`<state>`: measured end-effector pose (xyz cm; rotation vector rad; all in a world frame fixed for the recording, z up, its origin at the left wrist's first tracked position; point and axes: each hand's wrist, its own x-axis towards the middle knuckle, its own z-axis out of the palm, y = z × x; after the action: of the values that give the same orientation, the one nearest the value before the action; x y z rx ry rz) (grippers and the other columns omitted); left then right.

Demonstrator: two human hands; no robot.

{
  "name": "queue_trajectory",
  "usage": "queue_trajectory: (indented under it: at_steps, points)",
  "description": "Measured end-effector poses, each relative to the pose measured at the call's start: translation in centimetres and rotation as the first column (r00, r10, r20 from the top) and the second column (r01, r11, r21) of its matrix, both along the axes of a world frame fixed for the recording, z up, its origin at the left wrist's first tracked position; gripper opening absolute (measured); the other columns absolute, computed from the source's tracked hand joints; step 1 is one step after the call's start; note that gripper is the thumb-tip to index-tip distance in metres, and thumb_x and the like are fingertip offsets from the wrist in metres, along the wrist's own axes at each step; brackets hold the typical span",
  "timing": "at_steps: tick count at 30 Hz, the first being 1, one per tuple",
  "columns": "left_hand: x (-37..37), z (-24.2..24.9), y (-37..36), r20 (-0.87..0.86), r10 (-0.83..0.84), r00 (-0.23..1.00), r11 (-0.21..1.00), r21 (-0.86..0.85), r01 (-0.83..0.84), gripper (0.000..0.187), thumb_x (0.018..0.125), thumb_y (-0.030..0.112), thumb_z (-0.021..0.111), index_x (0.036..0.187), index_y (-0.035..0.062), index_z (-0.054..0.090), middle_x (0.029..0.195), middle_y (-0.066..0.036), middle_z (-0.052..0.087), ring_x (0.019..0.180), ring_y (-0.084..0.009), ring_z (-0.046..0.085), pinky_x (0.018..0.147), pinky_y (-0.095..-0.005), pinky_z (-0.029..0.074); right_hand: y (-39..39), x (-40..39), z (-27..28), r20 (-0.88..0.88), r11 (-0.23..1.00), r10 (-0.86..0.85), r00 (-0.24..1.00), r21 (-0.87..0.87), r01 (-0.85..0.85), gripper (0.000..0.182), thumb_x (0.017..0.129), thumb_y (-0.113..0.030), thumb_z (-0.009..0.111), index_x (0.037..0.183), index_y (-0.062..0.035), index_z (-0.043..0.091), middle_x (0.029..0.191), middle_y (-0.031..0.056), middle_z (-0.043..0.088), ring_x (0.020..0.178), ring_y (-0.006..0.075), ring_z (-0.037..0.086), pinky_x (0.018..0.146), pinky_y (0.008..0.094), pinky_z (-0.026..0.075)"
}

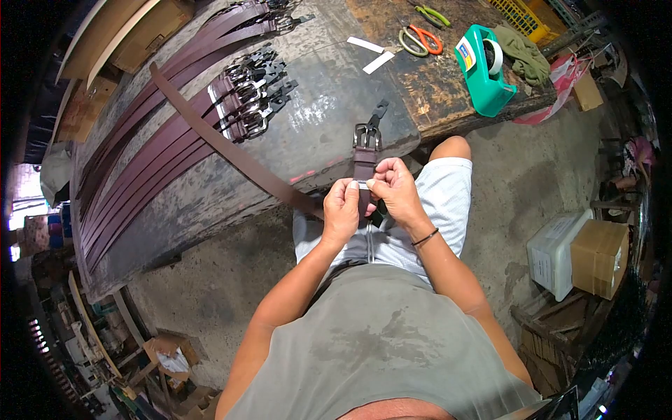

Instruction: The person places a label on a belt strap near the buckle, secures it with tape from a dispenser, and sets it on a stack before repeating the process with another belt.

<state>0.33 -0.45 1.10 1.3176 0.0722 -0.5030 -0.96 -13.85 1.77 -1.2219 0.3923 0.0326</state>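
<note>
A brown belt (363,168) is in both hands just past the table edge, its metal buckle (367,138) pointing away from me. A black hanger hook (379,112) sticks out beyond the buckle. My left hand (340,211) pinches the belt's left edge. On the right edge, my right hand (397,194) grips it with thumb and bent fingers. A narrow white strip (362,185) lies across the strap between my thumbs. One long brown strap (224,148) runs from the table down to my left hand; whether it is this belt's tail is hidden.
Several buckled belts (164,150) lie side by side on the dark table (329,98), with another bundle (203,42) behind. White strips (378,62), orange-handled scissors (425,40), green-handled pliers (432,15) and a green tape dispenser (483,77) lie to the right. Boxes (599,257) stand at the right.
</note>
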Motion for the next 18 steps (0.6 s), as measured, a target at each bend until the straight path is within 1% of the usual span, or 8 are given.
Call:
queue_trajectory:
  at_steps: [3, 6, 8, 12, 14, 15, 16, 18]
  points:
    - [0.0, 0.0, -0.1, 0.03, 0.044, 0.999, 0.998, 0.047, -0.045, 0.023, 0.098, 0.022, 0.042, 0.1, 0.0014, 0.051, 0.078, -0.008, 0.064, 0.058, -0.0125, 0.062, 0.052, -0.0254, 0.053, 0.0, 0.0, 0.7, -0.028, 1.0, 0.015, 0.999, -0.02, -0.015, 0.028, 0.082, 0.0, 0.062, 0.105, -0.0022, 0.046, 0.076, -0.0001, 0.054, 0.065, 0.007, 0.053, 0.059, 0.0208, 0.045]
    - [0.0, 0.2, 0.1, 0.04, 0.062, 0.997, 0.997, 0.032, -0.064, 0.022, 0.098, 0.022, 0.042, 0.099, 0.0014, 0.05, 0.078, -0.009, 0.064, 0.057, -0.0121, 0.061, 0.051, -0.0248, 0.053, -0.8, -0.1, 0.3, -0.01, 0.99, 0.115, 0.993, 0.088, -0.114, 0.034, 0.083, -0.006, 0.064, 0.113, 0.0006, 0.049, 0.081, 0.0018, 0.058, 0.067, 0.0078, 0.054, 0.061, 0.0204, 0.046]
    - [0.2, 1.1, 0.4, 0.022, 0.047, 0.999, 0.997, -0.068, -0.046, 0.023, 0.098, 0.022, 0.043, 0.098, 0.0006, 0.052, 0.075, -0.007, 0.063, 0.056, -0.0088, 0.059, 0.05, -0.0211, 0.05, -1.1, -0.1, 0.2, 0.047, 0.95, 0.22, 0.974, 0.218, -0.225, 0.032, 0.084, -0.013, 0.068, 0.111, 0.0005, 0.055, 0.086, 0.0017, 0.06, 0.07, 0.0075, 0.055, 0.063, 0.0212, 0.046]
    - [1.0, 2.9, 1.6, -0.004, -0.032, 0.999, 0.986, -0.165, 0.031, 0.022, 0.098, 0.023, 0.044, 0.098, 0.0023, 0.05, 0.075, -0.009, 0.062, 0.053, -0.0129, 0.059, 0.049, -0.0243, 0.051, -1.0, 0.1, 0.6, 0.135, 0.937, 0.262, 0.956, 0.204, -0.285, 0.034, 0.083, -0.018, 0.07, 0.109, 0.0002, 0.057, 0.09, 0.0019, 0.062, 0.074, 0.0078, 0.056, 0.067, 0.0231, 0.048]
    - [1.6, 4.7, 2.3, 0.0, -0.144, 0.99, 0.941, -0.311, 0.137, 0.023, 0.098, 0.023, 0.044, 0.098, 0.0017, 0.052, 0.072, -0.007, 0.061, 0.051, -0.0118, 0.057, 0.049, -0.0242, 0.049, -0.4, 0.1, 2.2, 0.229, 0.941, 0.22, 0.948, 0.206, -0.268, 0.038, 0.081, -0.02, 0.072, 0.109, 0.0014, 0.057, 0.092, 0.0017, 0.061, 0.08, 0.0084, 0.057, 0.072, 0.0242, 0.048]
    - [2.2, 5.6, 3.0, -0.008, -0.238, 0.971, 0.918, -0.329, 0.223, 0.022, 0.097, 0.023, 0.045, 0.096, 0.0023, 0.052, 0.069, -0.006, 0.059, 0.05, -0.0128, 0.056, 0.048, -0.0252, 0.048, 0.3, 0.2, 4.7, 0.256, 0.956, 0.194, 0.947, 0.169, -0.241, 0.04, 0.08, -0.02, 0.073, 0.11, 0.0015, 0.057, 0.091, 0.0015, 0.061, 0.081, 0.009, 0.057, 0.074, 0.0234, 0.048]
    - [2.8, 7.3, 3.4, -0.017, -0.333, 0.943, 0.878, -0.371, 0.303, 0.022, 0.097, 0.023, 0.044, 0.096, 0.0029, 0.052, 0.067, -0.005, 0.058, 0.049, -0.0126, 0.056, 0.048, -0.0245, 0.047, 0.0, 0.4, 5.4, 0.292, 0.965, 0.23, 0.928, 0.054, -0.257, 0.041, 0.076, -0.017, 0.076, 0.109, -0.0004, 0.058, 0.1, 0.0031, 0.059, 0.091, 0.0109, 0.056, 0.08, 0.0264, 0.047]
    - [4.3, 9.1, 3.8, 0.014, -0.515, 0.857, 0.791, -0.377, 0.482, 0.023, 0.098, 0.023, 0.042, 0.098, 0.0032, 0.053, 0.07, -0.004, 0.058, 0.047, -0.0124, 0.054, 0.047, -0.0241, 0.047, 0.2, 1.3, 7.2, 0.527, 0.965, 0.26, 0.809, -0.18, -0.193, 0.039, 0.073, -0.008, 0.075, 0.109, -0.0043, 0.06, 0.111, 0.0051, 0.053, 0.101, 0.0132, 0.052, 0.087, 0.0292, 0.044]
